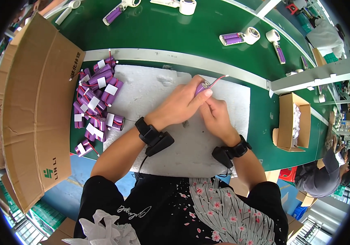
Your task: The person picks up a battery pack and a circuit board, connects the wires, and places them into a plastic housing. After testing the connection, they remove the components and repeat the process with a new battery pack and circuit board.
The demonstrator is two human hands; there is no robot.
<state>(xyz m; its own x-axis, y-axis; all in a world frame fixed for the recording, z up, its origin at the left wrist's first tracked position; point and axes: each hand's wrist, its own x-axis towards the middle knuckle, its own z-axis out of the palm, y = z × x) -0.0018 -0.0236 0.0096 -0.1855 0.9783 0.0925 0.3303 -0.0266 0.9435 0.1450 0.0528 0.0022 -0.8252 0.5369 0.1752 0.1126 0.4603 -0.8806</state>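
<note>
the left hand (183,101) is gripping a battery (201,87) over the foam (191,151). the right hand (216,117) is sitting beside it; i cannot tell if it is gripping. one is being handled; many in the pile (95,99) seem to be waiting. hands are hiding much of the battery.

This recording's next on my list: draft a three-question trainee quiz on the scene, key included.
1. Where does the big carton stand? A: left of the purple pile; B: right of the pile; C: between the hands.
2. True or false: the foam under the hands is green.
3. Fill in: the left hand holds a purple ____.

Key: 1. A. 2. False; it is white. 3. Battery.
</note>
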